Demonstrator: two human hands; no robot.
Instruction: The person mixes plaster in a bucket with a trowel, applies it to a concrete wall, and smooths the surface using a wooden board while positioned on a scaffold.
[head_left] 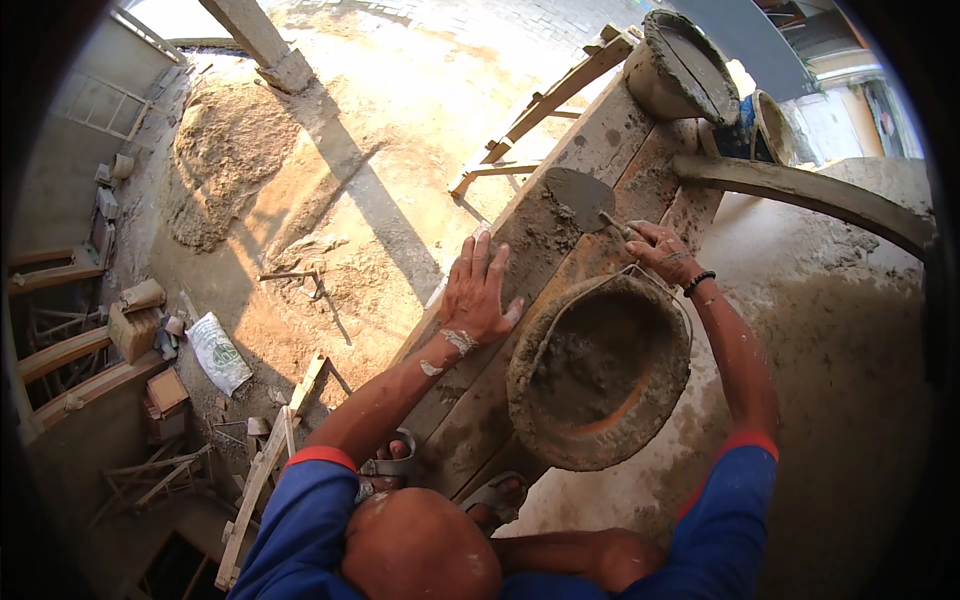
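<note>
Grey trowel (pixel 578 198) has its handle seemingly hidden in the right hand (pixel 664 253).

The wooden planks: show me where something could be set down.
One mortar-spotted patch of planks lies between the trowel and the far bucket; another between the left forearm, near bucket and sandals. It's crowded around the right hand.

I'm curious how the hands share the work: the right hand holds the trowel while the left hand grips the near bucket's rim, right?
Not quite: the left hand lies open on the planks, off the near bucket. The head view shows this; the right hand does hold the trowel.
</note>
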